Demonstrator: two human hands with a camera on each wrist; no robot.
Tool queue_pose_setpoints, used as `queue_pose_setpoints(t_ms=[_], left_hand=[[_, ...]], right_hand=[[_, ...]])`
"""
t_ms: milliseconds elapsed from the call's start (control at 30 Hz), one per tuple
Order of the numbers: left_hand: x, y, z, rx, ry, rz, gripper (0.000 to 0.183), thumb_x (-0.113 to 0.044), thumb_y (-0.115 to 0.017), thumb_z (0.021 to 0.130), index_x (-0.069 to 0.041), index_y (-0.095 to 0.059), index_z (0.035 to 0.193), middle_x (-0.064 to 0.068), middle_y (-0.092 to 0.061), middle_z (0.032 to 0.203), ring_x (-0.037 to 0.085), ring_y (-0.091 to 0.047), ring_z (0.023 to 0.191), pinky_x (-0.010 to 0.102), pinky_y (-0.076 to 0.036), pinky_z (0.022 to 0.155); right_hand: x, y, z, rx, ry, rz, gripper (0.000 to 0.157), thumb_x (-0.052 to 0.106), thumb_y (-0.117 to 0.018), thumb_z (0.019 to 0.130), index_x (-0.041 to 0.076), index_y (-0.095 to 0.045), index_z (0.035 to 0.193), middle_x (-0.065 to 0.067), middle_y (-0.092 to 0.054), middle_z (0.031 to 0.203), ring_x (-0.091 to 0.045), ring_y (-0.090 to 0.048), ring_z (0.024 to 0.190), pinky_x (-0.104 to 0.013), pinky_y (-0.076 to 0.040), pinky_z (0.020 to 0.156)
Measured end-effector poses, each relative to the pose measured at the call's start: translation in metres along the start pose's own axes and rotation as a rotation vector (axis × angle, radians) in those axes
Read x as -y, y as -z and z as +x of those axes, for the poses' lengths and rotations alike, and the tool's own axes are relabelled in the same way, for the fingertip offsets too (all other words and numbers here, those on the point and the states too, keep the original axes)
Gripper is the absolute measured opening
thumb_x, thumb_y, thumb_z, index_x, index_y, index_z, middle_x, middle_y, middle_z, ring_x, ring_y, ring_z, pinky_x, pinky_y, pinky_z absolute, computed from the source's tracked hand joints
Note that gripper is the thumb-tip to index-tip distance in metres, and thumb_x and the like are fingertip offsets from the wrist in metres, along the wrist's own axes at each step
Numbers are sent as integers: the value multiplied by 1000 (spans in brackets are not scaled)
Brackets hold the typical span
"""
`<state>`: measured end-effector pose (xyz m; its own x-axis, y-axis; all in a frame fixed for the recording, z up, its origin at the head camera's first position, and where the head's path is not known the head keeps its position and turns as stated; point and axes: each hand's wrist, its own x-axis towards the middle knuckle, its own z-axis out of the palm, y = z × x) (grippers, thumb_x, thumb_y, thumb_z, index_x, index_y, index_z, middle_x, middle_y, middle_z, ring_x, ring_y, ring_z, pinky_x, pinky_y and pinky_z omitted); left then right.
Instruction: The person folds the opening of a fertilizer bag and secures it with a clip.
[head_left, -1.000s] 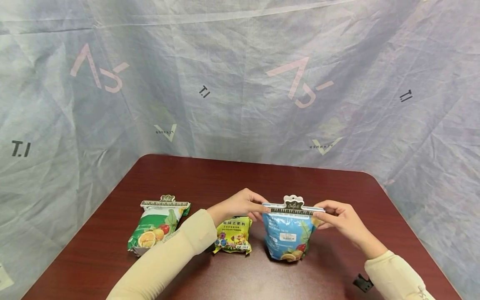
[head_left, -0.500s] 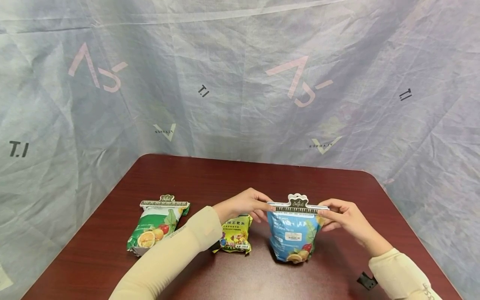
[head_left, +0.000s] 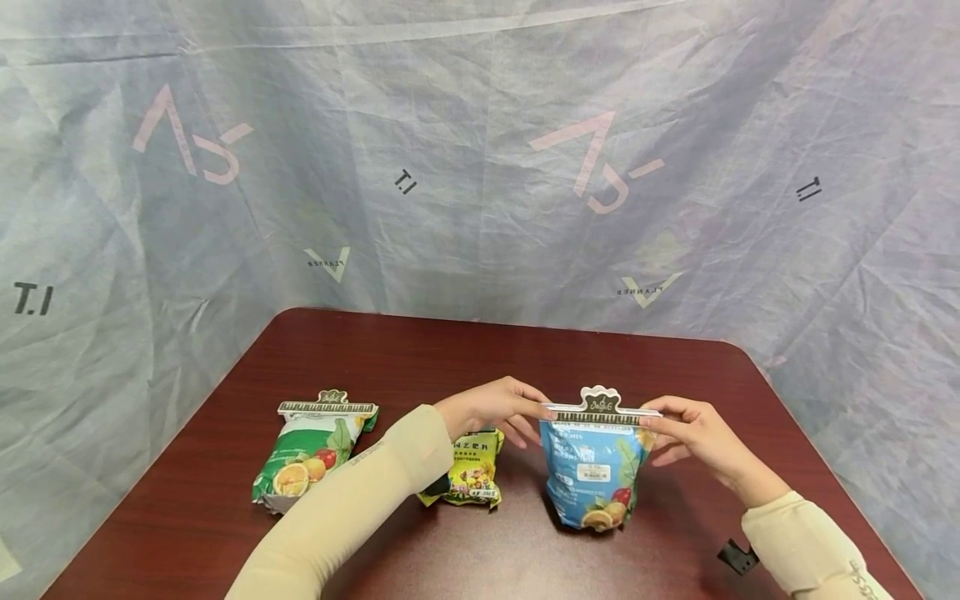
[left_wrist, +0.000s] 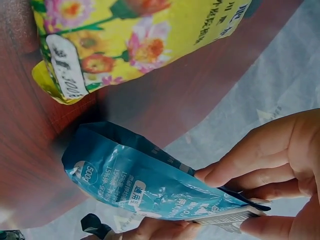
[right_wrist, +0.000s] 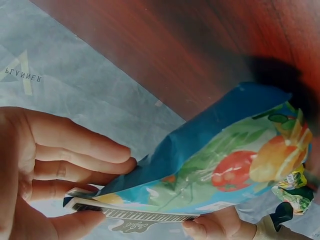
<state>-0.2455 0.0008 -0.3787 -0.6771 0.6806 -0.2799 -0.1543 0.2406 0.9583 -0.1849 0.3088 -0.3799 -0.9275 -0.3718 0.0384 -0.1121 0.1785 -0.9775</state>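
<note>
Between both hands a blue fertilizer bag (head_left: 588, 479) with printed fruit stands upright on the right of the table. A bag clip (head_left: 602, 412) with a piano-key pattern spans its top edge. My left hand (head_left: 498, 410) pinches the clip's left end, thumb in front and fingers behind the bag. At the other end, my right hand (head_left: 697, 437) pinches the clip and bag corner the same way. In the right wrist view the thumb (right_wrist: 75, 225) presses on the clip while the fingers lie along the bag's back.
A yellow flower-printed fertilizer bag (head_left: 476, 471) sits left of the blue one, partly behind the left wrist. Farther left lies a green and white bag (head_left: 307, 458) with a similar clip (head_left: 330, 403). A black object (head_left: 737, 557) shows beside the right sleeve. Grey cloth (head_left: 480, 167) hangs behind the table.
The blue bag and both hands have shifted a little to the right. The yellow and green bags have stayed in place.
</note>
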Motion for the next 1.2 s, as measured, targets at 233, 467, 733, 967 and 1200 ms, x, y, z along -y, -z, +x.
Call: queue_pose_setpoints(t_ms=[233,467,733,967,1200], left_hand=[[-1,1,6,22,32,-38,29,-21,-65,86,-6,-63,110,8,-65,101,37,-64,88,54,-46,76],[1,-1,13,37,61,-75,33,-21,-64,86,-5,-60,115,7,-61,110,41,-60,95,48,-51,72],[6,-6,21,31,80,-108,34,-23,-64,86,-6,-59,116,11,-58,109,40,-61,94,47,-51,71],[8,-8,27,14,98,-106,35,-25,-65,86,-7,-60,115,12,-58,108,33,-66,84,48,-50,73],[14,-8,37,-19,119,-112,41,-28,-66,85,-7,-57,118,11,-60,105,33,-66,83,47,-51,72]], right_hand=[[-4,5,2,23,-23,39,15,8,-54,92,7,-62,104,-9,-68,82,-34,-66,70,-58,-48,60],[-8,11,4,56,-47,60,16,9,-51,94,13,-63,104,-10,-69,83,-32,-66,71,-56,-49,61],[-13,18,6,63,-105,67,15,12,-52,94,11,-62,105,-10,-68,82,-28,-67,71,-54,-50,61],[-21,22,11,58,-179,77,15,17,-53,94,13,-62,105,-10,-68,82,-26,-67,71,-51,-52,63],[-31,26,19,60,-236,98,14,21,-54,93,16,-63,103,-9,-68,82,-25,-67,72,-52,-51,66]])
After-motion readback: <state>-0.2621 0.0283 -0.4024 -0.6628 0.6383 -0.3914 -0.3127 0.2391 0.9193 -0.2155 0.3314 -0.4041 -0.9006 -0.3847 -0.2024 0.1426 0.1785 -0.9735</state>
